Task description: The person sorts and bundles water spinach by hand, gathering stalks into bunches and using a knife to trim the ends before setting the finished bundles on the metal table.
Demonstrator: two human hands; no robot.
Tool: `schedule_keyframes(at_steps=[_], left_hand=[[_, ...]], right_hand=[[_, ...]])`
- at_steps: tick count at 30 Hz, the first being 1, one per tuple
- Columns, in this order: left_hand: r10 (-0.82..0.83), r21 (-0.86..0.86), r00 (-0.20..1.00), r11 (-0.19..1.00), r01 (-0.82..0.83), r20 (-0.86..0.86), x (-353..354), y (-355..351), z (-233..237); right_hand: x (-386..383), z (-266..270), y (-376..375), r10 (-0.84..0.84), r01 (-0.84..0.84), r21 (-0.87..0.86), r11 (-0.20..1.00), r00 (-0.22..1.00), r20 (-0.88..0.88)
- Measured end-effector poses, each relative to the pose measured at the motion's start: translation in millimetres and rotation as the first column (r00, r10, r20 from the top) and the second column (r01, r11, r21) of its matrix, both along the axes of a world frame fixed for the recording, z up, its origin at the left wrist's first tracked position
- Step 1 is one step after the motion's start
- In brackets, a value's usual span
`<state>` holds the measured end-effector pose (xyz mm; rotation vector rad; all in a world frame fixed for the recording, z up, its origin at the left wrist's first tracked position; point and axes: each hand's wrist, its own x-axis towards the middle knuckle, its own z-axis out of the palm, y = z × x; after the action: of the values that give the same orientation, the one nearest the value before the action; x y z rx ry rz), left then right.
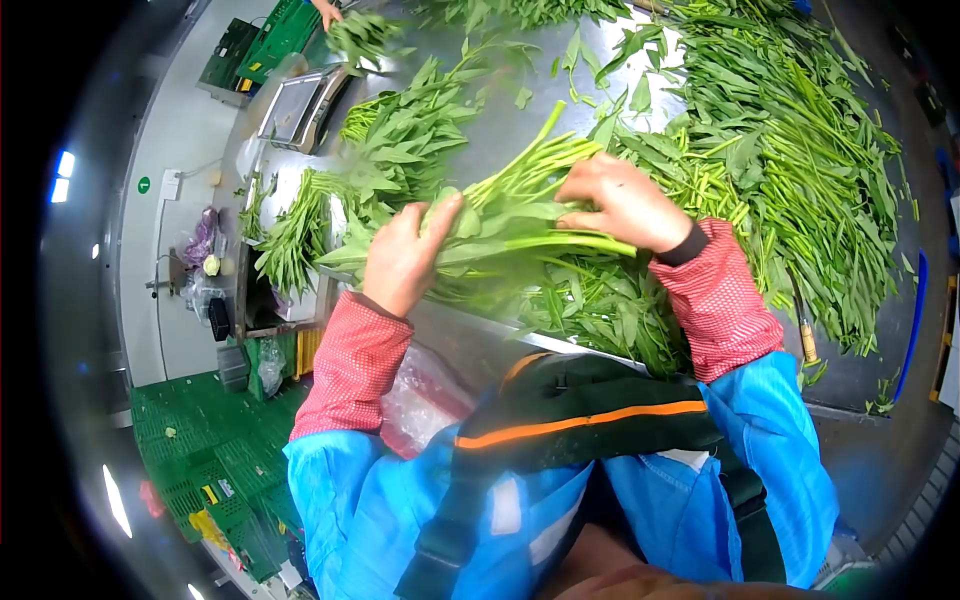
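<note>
A bunch of leafy greens that look like water spinach (505,215) is held above the metal table's near edge, leaves to the left and stems to the right. My left hand (400,252) is closed around its leafy side, thumb up; the fingers underneath are partly hidden. At the stem side, my right hand (625,205) has its fingers curled in on the stalks. Below the bunch lie more loose greens (600,310). To the right spreads a large heap of the same greens (800,190).
A wooden-handled knife (806,338) lies by the heap's near edge. Gathered greens (410,130) lie left of centre, beside a weighing scale (300,108). Another person's hand (328,12) holds greens at the far left. Green crates (190,425) stand low on the left.
</note>
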<state>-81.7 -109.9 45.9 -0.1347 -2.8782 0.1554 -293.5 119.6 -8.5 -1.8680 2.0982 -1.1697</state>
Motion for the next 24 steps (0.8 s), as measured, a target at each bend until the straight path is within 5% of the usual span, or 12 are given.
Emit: schedule_keyframes(at_steps=[1, 4, 5, 8, 10, 14, 16, 18, 20, 21, 24], left_hand=[[0.000, -0.010, 1.000, 1.000, 0.000, 0.018, -1.7, 3.4, 3.0], [0.032, 0.096, 0.999, 0.995, -0.032, -0.002, 1.3, 2.2, -0.2], [0.051, 0.151, 0.999, 0.987, -0.053, 0.016, 2.3, 7.5, 0.8], [0.101, 0.302, 0.992, 0.946, -0.118, 0.069, -0.6, 21.6, 1.0], [0.173, 0.352, 0.963, 0.905, -0.238, 0.207, 0.9, 24.5, 3.0], [0.182, 0.520, 0.941, 0.795, -0.311, 0.286, 9.4, 13.6, -3.3], [0.189, 0.590, 0.940, 0.739, -0.326, 0.283, 14.8, 9.0, -7.0], [0.219, 0.643, 0.910, 0.650, -0.405, 0.351, 17.4, 8.0, -5.8], [0.230, 0.674, 0.905, 0.606, -0.422, 0.359, 17.6, 8.6, -6.6], [0.225, 0.668, 0.904, 0.613, -0.422, 0.364, 16.2, 9.9, -5.2], [0.213, 0.614, 0.919, 0.691, -0.382, 0.332, 13.0, 12.7, -7.9]], right_hand=[[1.7, -5.5, -6.2, 0.044, -0.043, 0.031, 0.999, 0.998, -0.034], [-1.1, -5.6, 8.0, 0.014, 0.040, -0.132, 0.990, 0.923, 0.384], [-1.9, 0.4, 14.8, 0.005, 0.019, -0.027, 0.999, 0.710, 0.704], [-9.7, -4.3, 18.0, -0.064, 0.099, -0.006, 0.995, 0.685, 0.726], [-5.7, -6.1, 11.7, -0.157, 0.292, -0.104, 0.951, 0.742, 0.652], [-40.5, 1.5, 39.9, -0.117, 0.520, -0.042, 0.853, 0.269, 0.956], [-63.5, -26.1, 58.0, 0.109, 0.553, -0.184, 0.812, 0.166, 0.980], [-78.2, -59.8, 61.4, -0.306, 0.301, 0.160, 0.940, 0.540, 0.784], [-56.3, -64.5, 50.0, -0.319, 0.332, 0.071, 0.941, 0.794, 0.517], [-48.3, -48.6, 42.6, -0.199, 0.269, 0.032, 0.963, 0.622, 0.757], [-35.6, -18.1, 20.5, -0.151, 0.215, -0.001, 0.977, 0.691, 0.707]])
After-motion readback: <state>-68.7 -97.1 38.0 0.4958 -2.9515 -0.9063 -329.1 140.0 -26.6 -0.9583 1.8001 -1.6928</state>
